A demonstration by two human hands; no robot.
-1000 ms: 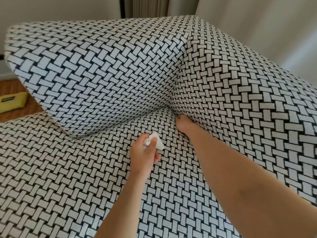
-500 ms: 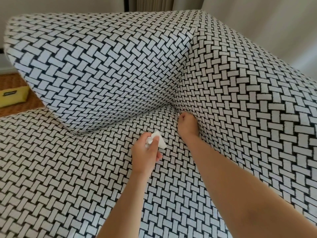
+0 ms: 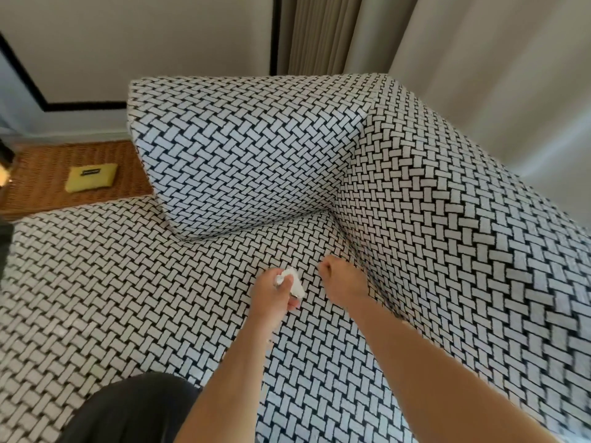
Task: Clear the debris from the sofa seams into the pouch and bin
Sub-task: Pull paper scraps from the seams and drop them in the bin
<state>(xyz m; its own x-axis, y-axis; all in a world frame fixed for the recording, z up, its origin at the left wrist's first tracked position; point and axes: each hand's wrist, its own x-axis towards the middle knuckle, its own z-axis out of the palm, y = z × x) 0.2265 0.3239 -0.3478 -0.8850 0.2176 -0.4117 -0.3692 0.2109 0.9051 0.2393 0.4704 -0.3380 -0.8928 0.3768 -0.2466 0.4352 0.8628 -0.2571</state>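
Note:
The sofa (image 3: 128,282) is covered in a black-and-white woven pattern. My left hand (image 3: 273,294) hovers over the seat, closed on crumpled white debris (image 3: 292,279). My right hand (image 3: 340,282) sits just to its right, fingers curled in a loose fist beside the seam under the backrest; whether it holds anything is hidden. A yellow pouch (image 3: 91,176) lies on the wicker table at far left, well away from both hands.
A loose back cushion (image 3: 243,161) leans in the corner against the backrest (image 3: 463,235). The wicker side table (image 3: 41,174) stands left of the sofa. Curtains hang behind. My dark-clothed knee (image 3: 134,407) rests on the seat's front.
My right hand has come out of the corner seam and drawn back along the seat. The view has pulled back and tilted up. My left hand still grips the white debris.

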